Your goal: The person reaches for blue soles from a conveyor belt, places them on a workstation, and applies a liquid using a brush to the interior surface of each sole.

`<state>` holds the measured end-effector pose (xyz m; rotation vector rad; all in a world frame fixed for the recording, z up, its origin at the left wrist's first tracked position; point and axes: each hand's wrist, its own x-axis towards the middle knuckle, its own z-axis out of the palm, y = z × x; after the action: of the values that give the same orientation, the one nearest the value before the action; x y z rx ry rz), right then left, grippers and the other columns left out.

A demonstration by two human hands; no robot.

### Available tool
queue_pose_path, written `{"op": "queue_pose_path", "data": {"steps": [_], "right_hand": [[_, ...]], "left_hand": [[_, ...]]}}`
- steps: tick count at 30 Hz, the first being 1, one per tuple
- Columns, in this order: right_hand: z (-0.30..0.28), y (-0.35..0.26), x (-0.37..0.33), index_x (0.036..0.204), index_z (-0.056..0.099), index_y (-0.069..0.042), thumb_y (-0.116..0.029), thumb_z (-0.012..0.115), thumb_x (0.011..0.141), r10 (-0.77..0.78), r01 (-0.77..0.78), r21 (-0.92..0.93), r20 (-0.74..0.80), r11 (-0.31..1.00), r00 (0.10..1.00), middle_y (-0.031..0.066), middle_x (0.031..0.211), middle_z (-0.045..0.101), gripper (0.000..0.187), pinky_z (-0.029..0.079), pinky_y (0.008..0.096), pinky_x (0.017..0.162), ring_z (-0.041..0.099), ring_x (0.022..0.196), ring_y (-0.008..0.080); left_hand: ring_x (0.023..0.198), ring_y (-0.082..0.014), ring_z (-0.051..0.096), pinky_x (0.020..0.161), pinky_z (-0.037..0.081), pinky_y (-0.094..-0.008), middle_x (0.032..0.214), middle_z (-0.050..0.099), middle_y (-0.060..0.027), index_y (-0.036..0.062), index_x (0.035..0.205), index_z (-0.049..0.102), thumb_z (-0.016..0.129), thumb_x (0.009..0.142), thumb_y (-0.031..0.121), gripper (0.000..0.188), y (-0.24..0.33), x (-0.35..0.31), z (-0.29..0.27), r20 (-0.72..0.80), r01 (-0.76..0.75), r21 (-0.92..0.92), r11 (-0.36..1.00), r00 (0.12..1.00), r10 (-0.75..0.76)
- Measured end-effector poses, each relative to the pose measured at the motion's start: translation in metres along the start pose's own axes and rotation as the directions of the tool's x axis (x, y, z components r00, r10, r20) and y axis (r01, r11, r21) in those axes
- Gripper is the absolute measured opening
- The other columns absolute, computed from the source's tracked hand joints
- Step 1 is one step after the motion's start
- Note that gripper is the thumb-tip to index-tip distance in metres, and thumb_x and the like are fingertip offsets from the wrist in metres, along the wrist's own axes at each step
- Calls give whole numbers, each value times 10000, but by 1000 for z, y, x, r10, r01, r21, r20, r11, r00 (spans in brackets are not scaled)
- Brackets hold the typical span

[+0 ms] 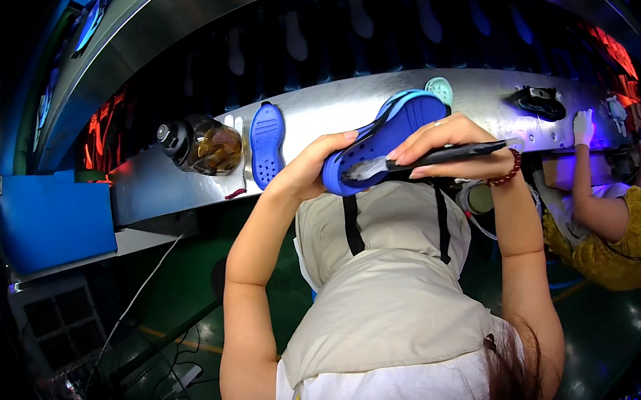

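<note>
1. Desk point(327, 106): bare metal surface, spanning the view from left to right; reflects white light at the centre, violet at the right.
2. Dark recess point(268, 41): located along the far side of the desk.
3. Metal panel point(135, 45): located beyond the recess.
4. Red light point(102, 139): visible at both ends of the recess.
5. Blue panel point(56, 223): located at left.
6. Floor point(162, 290): green, dimly lit, marked with a yellow line point(163, 336).

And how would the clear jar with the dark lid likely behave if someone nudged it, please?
The jar might slide fairly easily, as the metal bench looks smooth. Being rounded, it could also roll. The brownish contents visible inside probably add some weight.
</note>
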<state>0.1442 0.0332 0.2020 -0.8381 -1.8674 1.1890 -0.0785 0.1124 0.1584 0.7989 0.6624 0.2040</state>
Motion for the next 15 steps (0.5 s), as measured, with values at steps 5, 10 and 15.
{"op": "queue_pose_path", "data": {"steps": [5,10,15], "right_hand": [[-8,-1,-2,860,616,28,23,662,677,28,-27,-6,235,1000,972,149,870,630,188,478,318,790,603,888,242],[-3,13,-12,871,628,17,27,667,672,49,-53,66,56,996,997,144,893,629,203,462,327,819,596,903,244],[0,13,-22,865,632,12,17,683,653,127,-124,125,-14,984,992,143,899,630,218,465,318,817,600,892,229]], "left_hand": [[789,-182,601,653,513,-302,935,595,-143,-38,1069,517,476,829,319,432,1,-5,-2,-43,21,61,998,999,-18],[758,-217,611,639,525,-338,933,595,-160,-32,1101,496,447,837,360,475,3,-11,-9,0,-63,79,995,998,63],[825,-218,597,628,529,-362,1004,575,-155,-19,1118,489,451,822,393,509,0,-21,-23,-39,-46,-64,997,998,43]]}}
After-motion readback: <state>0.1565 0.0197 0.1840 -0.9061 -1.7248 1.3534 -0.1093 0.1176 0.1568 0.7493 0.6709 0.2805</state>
